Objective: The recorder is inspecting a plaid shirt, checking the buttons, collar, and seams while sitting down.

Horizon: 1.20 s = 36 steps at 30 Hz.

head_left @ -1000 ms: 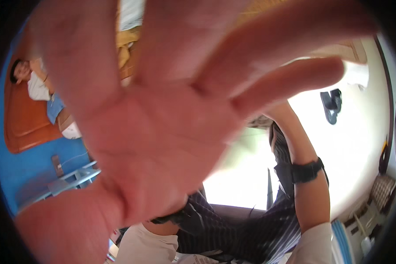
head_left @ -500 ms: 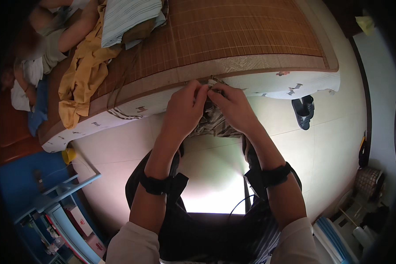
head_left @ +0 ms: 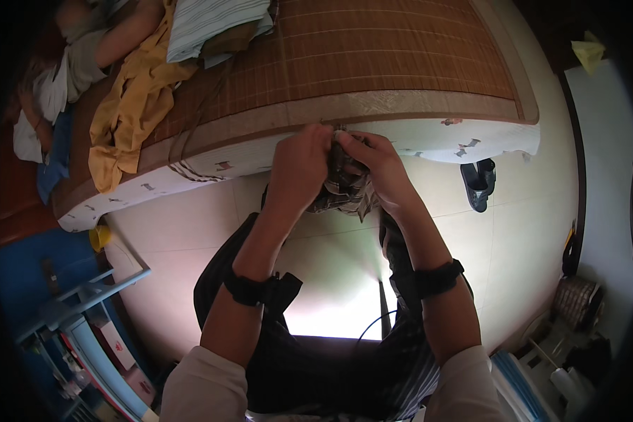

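The dark patterned cloth (head_left: 346, 184) hangs bunched and creased just in front of the bed (head_left: 401, 53). My left hand (head_left: 302, 163) pinches its top with fingers drawn closed; my right hand (head_left: 380, 158) grips just beside, thumb pressed in. A second ago my left palm was spread across the view; now both hands seem busy with that upper edge. A yellow garment (head_left: 137, 105) lies on the bed, left.
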Tool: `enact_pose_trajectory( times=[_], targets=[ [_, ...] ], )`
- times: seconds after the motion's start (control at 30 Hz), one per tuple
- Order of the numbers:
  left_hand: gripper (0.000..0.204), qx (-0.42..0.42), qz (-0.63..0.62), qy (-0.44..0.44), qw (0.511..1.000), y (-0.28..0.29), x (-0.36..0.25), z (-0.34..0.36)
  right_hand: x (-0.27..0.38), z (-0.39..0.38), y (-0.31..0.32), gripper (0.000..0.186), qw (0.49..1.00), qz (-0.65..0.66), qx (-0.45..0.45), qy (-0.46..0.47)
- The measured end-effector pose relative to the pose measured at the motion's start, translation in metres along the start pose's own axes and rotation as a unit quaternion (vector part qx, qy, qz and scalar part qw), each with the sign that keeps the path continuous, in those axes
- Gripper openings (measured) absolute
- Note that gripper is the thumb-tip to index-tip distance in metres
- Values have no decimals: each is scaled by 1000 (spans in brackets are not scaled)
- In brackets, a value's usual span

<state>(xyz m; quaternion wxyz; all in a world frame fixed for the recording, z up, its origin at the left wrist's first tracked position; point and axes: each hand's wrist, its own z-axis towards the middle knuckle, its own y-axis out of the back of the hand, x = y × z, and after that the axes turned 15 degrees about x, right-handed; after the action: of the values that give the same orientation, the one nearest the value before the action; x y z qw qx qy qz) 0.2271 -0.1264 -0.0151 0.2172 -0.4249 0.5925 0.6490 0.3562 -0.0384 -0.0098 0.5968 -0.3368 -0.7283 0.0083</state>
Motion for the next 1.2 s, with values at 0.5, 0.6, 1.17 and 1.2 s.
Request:
enact_pose_trajectory(
  times=[0.5,0.6,1.17,1.2],
  targets=[
    [11,95,124,-77,985,9,-20,-7,-10,0,24,41,998,-48,-33,-36],
    [9,74,167,-77,980,11,-21,-5,2,2,29,40,988,-119,-5,-99],
    [12,-36,132,-230,964,8,-14,-1,7,-13,24,34,969,202,109,-95],
    [12,-37,128,-232,963,5,-16,1,-6,-9,33,34,958,244,130,-75]
  ],
)
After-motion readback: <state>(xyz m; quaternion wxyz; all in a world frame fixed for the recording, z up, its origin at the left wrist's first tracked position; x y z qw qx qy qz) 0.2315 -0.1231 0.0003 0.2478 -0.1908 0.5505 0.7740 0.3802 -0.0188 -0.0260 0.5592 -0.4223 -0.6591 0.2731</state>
